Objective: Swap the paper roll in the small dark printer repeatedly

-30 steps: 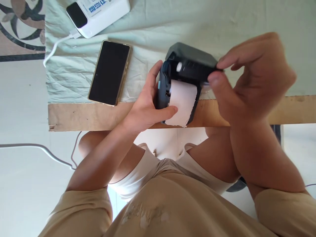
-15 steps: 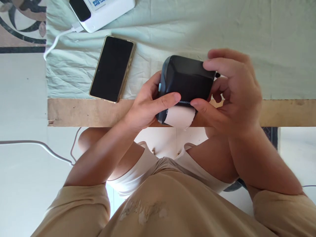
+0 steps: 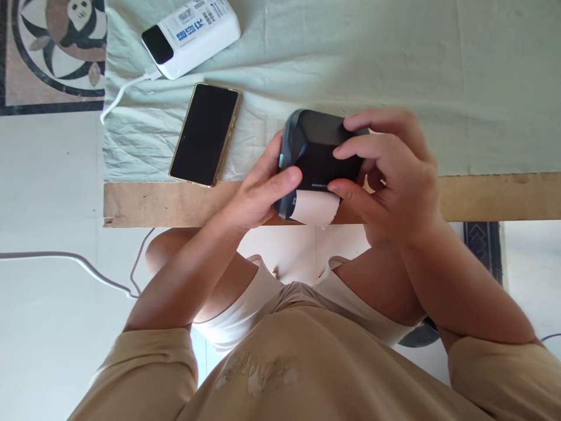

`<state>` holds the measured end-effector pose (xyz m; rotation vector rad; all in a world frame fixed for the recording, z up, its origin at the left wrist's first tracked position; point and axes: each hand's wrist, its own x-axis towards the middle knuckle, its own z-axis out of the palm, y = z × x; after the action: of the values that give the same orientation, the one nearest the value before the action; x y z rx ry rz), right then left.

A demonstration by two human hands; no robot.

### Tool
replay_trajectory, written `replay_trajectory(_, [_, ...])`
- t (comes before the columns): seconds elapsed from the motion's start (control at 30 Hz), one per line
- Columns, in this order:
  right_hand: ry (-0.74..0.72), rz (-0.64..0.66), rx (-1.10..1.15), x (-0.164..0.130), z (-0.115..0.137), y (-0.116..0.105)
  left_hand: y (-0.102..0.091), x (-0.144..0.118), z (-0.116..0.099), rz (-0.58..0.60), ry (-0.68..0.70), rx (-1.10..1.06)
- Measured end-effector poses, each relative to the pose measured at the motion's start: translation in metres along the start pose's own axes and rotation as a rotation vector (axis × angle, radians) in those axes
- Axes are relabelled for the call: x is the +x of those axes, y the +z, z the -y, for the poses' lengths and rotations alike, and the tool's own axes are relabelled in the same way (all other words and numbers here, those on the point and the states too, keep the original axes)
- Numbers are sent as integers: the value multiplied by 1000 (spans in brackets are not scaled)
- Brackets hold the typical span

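Observation:
Over the table's front edge I hold a small black label printer [image 3: 322,143], with lettering along its near side. A strip of white paper [image 3: 316,207] with a torn end hangs out of it toward me. My left hand [image 3: 267,184] grips the printer's left side, thumb on top and the other fingers mostly hidden beneath. My right hand [image 3: 390,169] rests on its right part, with the thumb at the near edge and two fingertips on the lid. The remaining right fingers are curled at the side, partly hidden.
A dark-screened smartphone [image 3: 205,134] lies left of the printer on a pale green cloth [image 3: 438,88]. Behind it is a white power bank [image 3: 193,38] with a white cable [image 3: 120,93] plugged in. The table's bare wooden edge [image 3: 153,204] runs in front of my legs.
My right hand's fingers have moved from the printer's right corner further left across its lid. My left thumb has drawn back slightly to the left. The view has shifted a little.

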<state>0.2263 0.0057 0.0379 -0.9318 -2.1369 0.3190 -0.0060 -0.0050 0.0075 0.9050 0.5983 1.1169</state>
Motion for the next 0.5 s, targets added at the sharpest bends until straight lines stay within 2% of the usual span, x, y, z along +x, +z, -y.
replay_trajectory(0.07, [23, -12, -38, -1, -1, 1, 3, 3, 0, -17, -23, -70])
replay_trajectory(0.13, [-6, -83, -46, -2, -2, 4, 8, 6, 1, -80, -64, -123])
replay_trajectory(0.23, [-33, -116, -59, -2, 0, 6, 11, 10, 2, -185, -82, -88])
replay_trajectory(0.37, [32, -22, -82, -2, 10, 4, 8, 9, 3, -315, -59, 48])
replay_trajectory(0.43, [84, 38, -82, -1, 14, 3, 7, 8, 1, -369, -101, 57])
replay_trajectory(0.5, [65, 14, -75, 0, 15, 4, 8, 8, -3, -388, -169, 42])
